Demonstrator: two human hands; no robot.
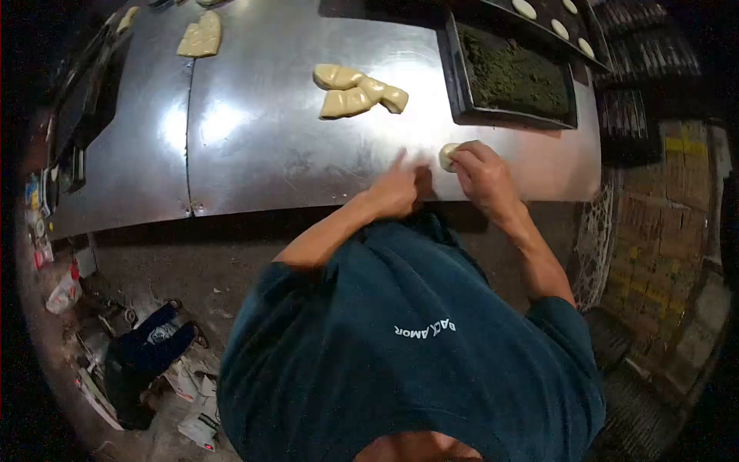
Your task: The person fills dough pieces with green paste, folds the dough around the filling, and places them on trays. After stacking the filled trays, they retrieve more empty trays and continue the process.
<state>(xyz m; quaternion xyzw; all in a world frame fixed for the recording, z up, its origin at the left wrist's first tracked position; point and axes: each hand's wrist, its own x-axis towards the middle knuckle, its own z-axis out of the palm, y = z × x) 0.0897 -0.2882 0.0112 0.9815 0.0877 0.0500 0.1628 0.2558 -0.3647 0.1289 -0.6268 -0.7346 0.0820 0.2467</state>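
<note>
My right hand (485,175) is closed on a small, pale, rounded piece of dough (447,157), gripping it near the front edge of the metal table. Just to the left, my left hand (394,189) is blurred by movement; its index finger is stretched out and I see nothing held in it. Beyond both hands lie thick strips of yellowish dough (348,102), partly divided into chunks. A dark rectangular tray (512,120) holding crumbly green filling (512,73) sits past my right hand.
Another tray (539,29) at the far right carries several flat white dough pieces (560,29). More dough (202,37) lies at the far left of the metal table (254,165). Stacked cartons (662,208) stand right. A person (146,354) is low at the lower left, among bags.
</note>
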